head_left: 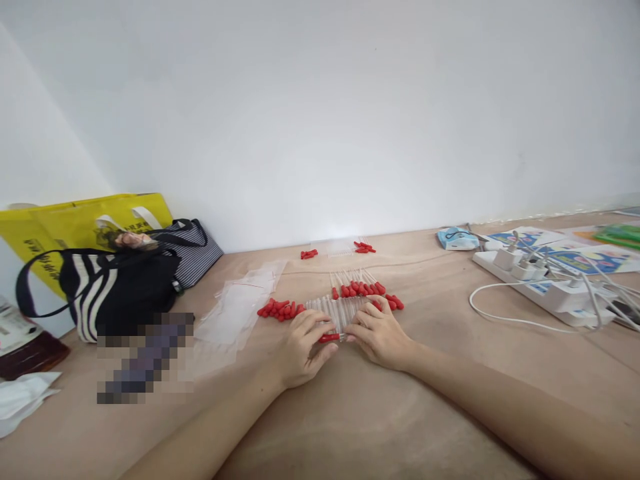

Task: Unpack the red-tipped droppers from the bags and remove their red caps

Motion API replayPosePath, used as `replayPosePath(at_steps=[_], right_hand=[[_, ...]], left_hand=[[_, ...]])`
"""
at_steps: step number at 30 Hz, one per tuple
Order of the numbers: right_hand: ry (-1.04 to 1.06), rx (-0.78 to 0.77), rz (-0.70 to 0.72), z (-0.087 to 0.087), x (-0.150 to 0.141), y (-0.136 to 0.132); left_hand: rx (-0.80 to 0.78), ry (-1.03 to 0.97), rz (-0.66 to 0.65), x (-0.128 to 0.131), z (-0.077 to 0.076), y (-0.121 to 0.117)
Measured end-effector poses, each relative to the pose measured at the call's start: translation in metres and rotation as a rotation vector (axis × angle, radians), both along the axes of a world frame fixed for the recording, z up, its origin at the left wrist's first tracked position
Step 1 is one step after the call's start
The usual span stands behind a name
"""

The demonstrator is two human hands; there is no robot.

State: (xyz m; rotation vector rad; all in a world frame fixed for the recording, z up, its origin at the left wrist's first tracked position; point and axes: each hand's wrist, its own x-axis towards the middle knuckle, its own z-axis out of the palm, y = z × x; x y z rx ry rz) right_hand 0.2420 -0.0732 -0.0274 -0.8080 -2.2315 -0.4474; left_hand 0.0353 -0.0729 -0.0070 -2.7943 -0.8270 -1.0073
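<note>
Glass droppers with red rubber bulbs lie side by side in a row on the table, and their clear tubes [337, 312] run crosswise between my hands. At the near edge is one dropper with a red bulb [329, 338]. My left hand [306, 347] curls over this bulb, its thumb a little below. My right hand [380, 333] has its fingers bent around the tube end of the same dropper, with fingertips over the row. Red bulbs [280, 309] stick out to the left, others [395, 302] to the right. My fingers hide part of the row.
Behind the row lie more droppers [357, 288], with bagged ones [340, 248] near the wall. Clear plastic bags [245, 300] are spread at left, beside a black bag [130, 287] and a yellow bag [40, 230]. A power strip [540, 287] with cables and a blue mask pack [457, 239] sit at right.
</note>
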Motion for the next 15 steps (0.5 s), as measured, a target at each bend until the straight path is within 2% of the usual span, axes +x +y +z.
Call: replayPosePath(at_steps=[4,8,15], right_hand=[[0.008,-0.018,0.031,-0.0001,-0.0015,-0.0013],[0.057,0.03,0.057,0.001,0.0002,-0.004],[0.064,0.085,0.09,0.0031,0.0044,-0.0071]], left_hand=[[0.07,0.002,-0.035,0.0041,-0.0028,0.0036],[0.091,-0.008,-0.016,0.0024,-0.0048,0.0032],[0.127,0.005,-0.002,0.0019,-0.0012,-0.0038]])
